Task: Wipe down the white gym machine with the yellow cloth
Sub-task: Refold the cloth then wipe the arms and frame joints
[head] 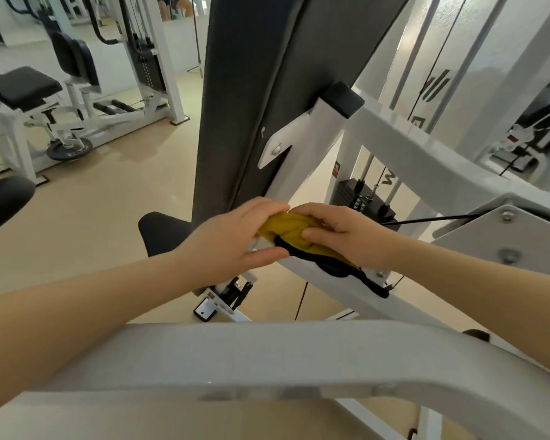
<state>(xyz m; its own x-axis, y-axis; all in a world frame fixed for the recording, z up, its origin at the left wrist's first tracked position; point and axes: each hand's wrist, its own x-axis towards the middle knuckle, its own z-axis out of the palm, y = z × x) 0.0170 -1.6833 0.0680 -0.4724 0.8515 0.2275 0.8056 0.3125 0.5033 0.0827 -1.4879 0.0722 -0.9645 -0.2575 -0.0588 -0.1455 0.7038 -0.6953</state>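
1. Head view: the yellow cloth (291, 231) sat bunched between both hands over the white frame bar (324, 281).
2. The left hand (232, 236) and right hand (340, 231) both pinched it, probably refolding a cleaner face.

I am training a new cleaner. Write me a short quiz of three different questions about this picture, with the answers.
1. True or false: both the left hand and the right hand hold the bunched yellow cloth.
2. The cloth is against: A) the white metal frame bar, B) the tall dark grey back pad.
3. Fill in: the black weight stack sits ___ the hands.

Key: 1 true; 2 A; 3 behind.
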